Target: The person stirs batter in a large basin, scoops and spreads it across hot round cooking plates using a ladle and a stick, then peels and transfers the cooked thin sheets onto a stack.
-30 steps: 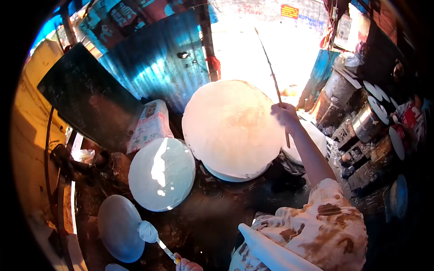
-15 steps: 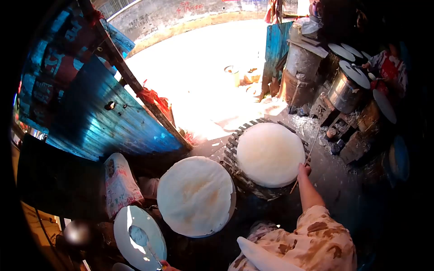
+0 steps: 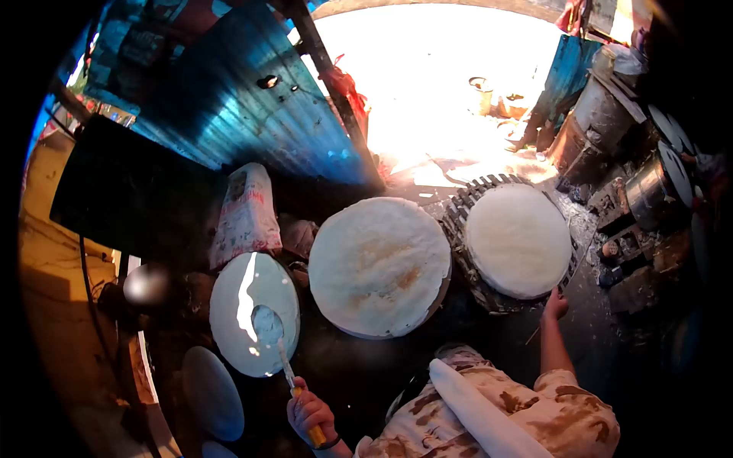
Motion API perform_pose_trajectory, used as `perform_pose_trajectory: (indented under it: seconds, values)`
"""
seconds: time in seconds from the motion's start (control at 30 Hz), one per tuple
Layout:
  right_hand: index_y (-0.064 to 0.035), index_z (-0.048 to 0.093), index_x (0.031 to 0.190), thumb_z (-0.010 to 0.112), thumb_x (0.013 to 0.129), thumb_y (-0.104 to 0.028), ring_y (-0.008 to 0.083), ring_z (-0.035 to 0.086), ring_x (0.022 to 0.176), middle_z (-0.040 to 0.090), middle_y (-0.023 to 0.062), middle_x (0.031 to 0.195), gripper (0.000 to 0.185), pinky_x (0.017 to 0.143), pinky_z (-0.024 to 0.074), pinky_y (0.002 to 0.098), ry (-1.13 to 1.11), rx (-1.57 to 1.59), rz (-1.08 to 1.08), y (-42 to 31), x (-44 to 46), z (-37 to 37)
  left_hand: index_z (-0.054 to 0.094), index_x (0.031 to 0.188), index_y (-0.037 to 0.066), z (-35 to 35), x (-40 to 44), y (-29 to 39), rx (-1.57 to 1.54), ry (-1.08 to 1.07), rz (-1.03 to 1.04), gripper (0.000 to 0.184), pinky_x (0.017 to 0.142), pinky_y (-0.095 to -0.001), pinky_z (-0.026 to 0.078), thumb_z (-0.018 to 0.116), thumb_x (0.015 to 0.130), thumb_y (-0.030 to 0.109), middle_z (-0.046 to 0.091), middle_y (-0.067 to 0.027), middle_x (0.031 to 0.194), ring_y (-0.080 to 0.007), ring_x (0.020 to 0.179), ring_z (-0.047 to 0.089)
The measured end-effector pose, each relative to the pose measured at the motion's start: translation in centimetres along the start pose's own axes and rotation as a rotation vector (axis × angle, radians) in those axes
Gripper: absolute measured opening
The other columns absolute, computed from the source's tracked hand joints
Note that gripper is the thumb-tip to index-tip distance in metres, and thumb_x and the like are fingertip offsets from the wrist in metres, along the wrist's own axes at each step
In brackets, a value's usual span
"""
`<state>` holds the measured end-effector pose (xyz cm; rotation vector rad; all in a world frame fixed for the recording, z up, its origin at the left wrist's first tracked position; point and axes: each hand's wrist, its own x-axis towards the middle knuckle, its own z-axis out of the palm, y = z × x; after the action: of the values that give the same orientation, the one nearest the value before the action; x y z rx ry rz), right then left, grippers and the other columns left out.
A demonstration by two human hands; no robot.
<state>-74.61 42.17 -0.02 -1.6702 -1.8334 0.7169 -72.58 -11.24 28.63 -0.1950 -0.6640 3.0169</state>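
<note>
The left hand [image 3: 311, 414] clasps a ladle [image 3: 285, 362] — it reaches over a white disc [image 3: 227, 328]. The right hand [image 3: 557, 306] grips a thin stick [image 3: 533, 336] near the rightmost flatbread [image 3: 519, 241].

A rough, open-fronted cooking place, most like a small bread workshop, is suggested by the large flatbread [image 3: 379, 267] laid out in the middle, the second bread [image 3: 518, 240] spread over a slatted stand [image 3: 462, 202], and the ladle [image 3: 269, 324] held over a pale disc [image 3: 229, 320]. The space is bounded by a corrugated metal sheet [image 3: 267, 114] beside a wooden post [image 3: 336, 107] and by a yellow wall [image 3: 46, 244], with bright sunlit ground [image 3: 443, 91] seen through the front. At the right, metal drums [image 3: 649, 195] are set among dark blocks [image 3: 637, 294], and the floor [image 3: 595, 320] is strewn with pale, ash-like bits [image 3: 576, 217].
</note>
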Motion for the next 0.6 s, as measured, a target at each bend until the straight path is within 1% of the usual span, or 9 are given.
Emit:
perform_pose_trajectory:
  seconds: [0.03, 0.1, 0.2, 0.23, 0.27, 0.3, 0.4, 0.47, 0.6]
  values:
    - [0.0028, 0.051, 0.056, 0.064, 0.077, -0.028, 0.0202, 0.043, 0.044, 0.050, 0.0101, 0.049, 0.039, 0.048, 0.0364, 0.0372, -0.032, 0.137, -0.129, 0.5, -0.4, 1.1, 0.032, 0.120, -0.008, 0.2, -1.0, 0.2, 0.003, 0.005, 0.020, 0.035, 0.041, -0.0189, 0.040, 0.035, 0.090, 0.010, 0.036, 0.0007, 0.054, -0.0034, 0.040, 0.041]
    - [0.0002, 0.045, 0.054, 0.066, 0.076, -0.020, 0.0133, 0.034, 0.046, 0.041, 0.0044, 0.046, 0.037, 0.045, 0.0327, 0.0325, -0.330, 0.262, -0.285, -6.8, -6.4, -0.4, 0.034, 0.121, -0.006, -0.2, -3.2, 1.5, 0.044, -0.009, 0.042, 0.034, 0.042, -0.0195, 0.041, 0.035, 0.089, 0.008, 0.037, 0.0001, 0.055, -0.0030, 0.040, 0.041]
    - [-0.0009, 0.049, 0.059, 0.067, 0.075, -0.017, 0.0098, 0.035, 0.047, 0.040, 0.0017, 0.048, 0.029, 0.046, 0.0333, 0.0289, -0.802, 0.391, -0.600, -16.8, -18.6, -2.0, 0.035, 0.119, -0.006, -0.9, -6.7, 2.9, 0.075, -0.019, 0.132, 0.033, 0.041, -0.0201, 0.040, 0.036, 0.089, 0.009, 0.037, 0.0000, 0.054, -0.0045, 0.039, 0.040]
    - [-0.0013, 0.054, 0.066, 0.069, 0.073, -0.020, 0.0145, 0.046, 0.049, 0.048, 0.0058, 0.054, 0.024, 0.050, 0.0384, 0.0315, -1.021, 0.352, -0.660, -21.5, -23.5, -6.0, 0.036, 0.119, -0.005, -1.2, -7.8, 3.4, 0.099, -0.015, 0.153, 0.032, 0.041, -0.0196, 0.040, 0.035, 0.090, 0.008, 0.037, -0.0001, 0.054, -0.0038, 0.039, 0.040]
    - [-0.0033, 0.058, 0.077, 0.071, 0.069, -0.027, 0.0236, 0.055, 0.059, 0.055, 0.0109, 0.063, 0.028, 0.056, 0.0427, 0.0359, -0.964, 0.324, -1.008, -21.4, -26.9, -4.7, 0.037, 0.120, -0.003, -1.3, -8.7, 3.9, 0.123, -0.015, 0.166, 0.031, 0.042, -0.0191, 0.041, 0.034, 0.090, 0.007, 0.036, -0.0002, 0.055, -0.0031, 0.039, 0.039]
    - [-0.0053, 0.059, 0.083, 0.071, 0.068, -0.033, 0.0321, 0.058, 0.069, 0.059, 0.0149, 0.076, 0.034, 0.061, 0.0447, 0.0394, -1.109, 0.105, -1.117, -23.1, -30.3, -5.8, 0.037, 0.120, -0.003, -1.4, -9.5, 4.3, 0.120, -0.034, 0.173, 0.031, 0.042, -0.0191, 0.041, 0.034, 0.090, 0.007, 0.036, -0.0002, 0.055, -0.0031, 0.039, 0.039]
    - [-0.0058, 0.060, 0.087, 0.069, 0.069, -0.035, 0.0324, 0.059, 0.074, 0.058, 0.0166, 0.082, 0.035, 0.064, 0.0467, 0.0386, -1.085, 0.163, -1.321, -22.7, -38.3, -4.6, 0.040, 0.117, -0.001, -2.1, -12.2, 5.4, 0.105, -0.032, 0.212, 0.029, 0.041, -0.0183, 0.040, 0.034, 0.090, 0.007, 0.036, 0.0004, 0.054, -0.0028, 0.038, 0.038]
    - [-0.0057, 0.061, 0.085, 0.064, 0.073, -0.026, 0.0321, 0.059, 0.083, 0.056, 0.0171, 0.089, 0.024, 0.068, 0.0479, 0.0377, -1.153, -0.199, -1.491, -22.9, -40.8, -4.3, 0.041, 0.116, 0.000, -2.3, -13.7, 5.6, 0.069, -0.020, 0.225, 0.027, 0.040, -0.0172, 0.038, 0.034, 0.090, 0.007, 0.035, 0.0012, 0.054, -0.0024, 0.038, 0.037]
    - [-0.0055, 0.062, 0.082, 0.057, 0.073, -0.017, 0.0302, 0.059, 0.085, 0.056, 0.0169, 0.089, 0.015, 0.071, 0.0482, 0.0371, -1.034, -0.264, -1.676, -21.2, -40.8, -0.8, 0.039, 0.120, -0.003, -3.3, -15.6, 6.6, 0.075, -0.046, 0.212, 0.033, 0.044, -0.0188, 0.040, 0.034, 0.092, 0.011, 0.037, 0.0003, 0.055, -0.0038, 0.040, 0.040]
